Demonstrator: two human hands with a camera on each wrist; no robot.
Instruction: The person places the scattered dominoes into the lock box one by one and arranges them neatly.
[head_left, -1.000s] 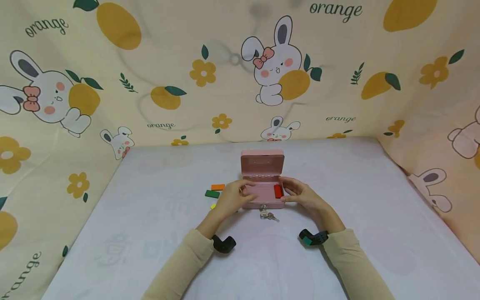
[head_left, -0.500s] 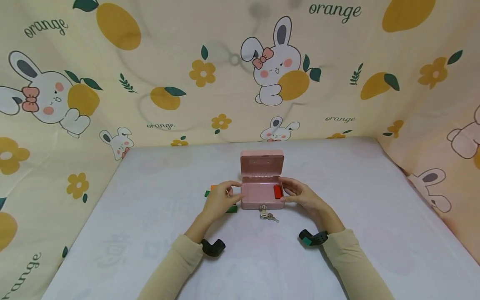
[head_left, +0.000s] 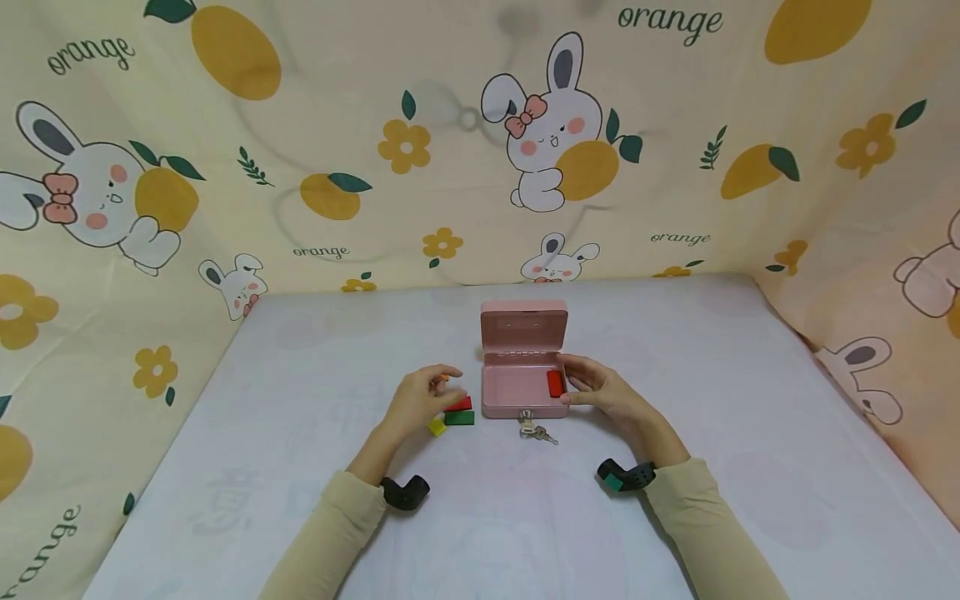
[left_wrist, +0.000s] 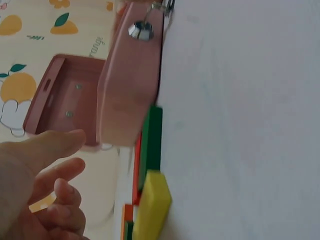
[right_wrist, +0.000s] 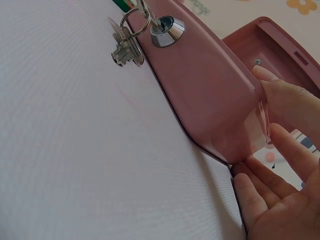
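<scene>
In the head view a pink metal cash box (head_left: pixel 520 387) stands with its lid (head_left: pixel 523 327) raised. A red block (head_left: pixel 555 383) lies inside at the right. Keys (head_left: pixel 537 431) hang from the front lock. My right hand (head_left: pixel 603 387) holds the box's right side, thumb at the rim in the right wrist view. My left hand (head_left: pixel 420 400) is left of the box with nothing between thumb and fingers in the left wrist view. Beside and below it lie a red block (head_left: pixel 460 403), a green block (head_left: pixel 460 418) and a yellow block (head_left: pixel 437 427).
An orange block (left_wrist: pixel 128 213) and a second green block (left_wrist: pixel 129 230) show partly behind the yellow one in the left wrist view. White cloth (head_left: pixel 300 417) covers the table. Patterned fabric (head_left: pixel 450 167) rises behind and at the sides.
My left hand has moved left from over the box to above the blocks, uncovering the red, green and yellow ones by the box. The right hand stays at the box.
</scene>
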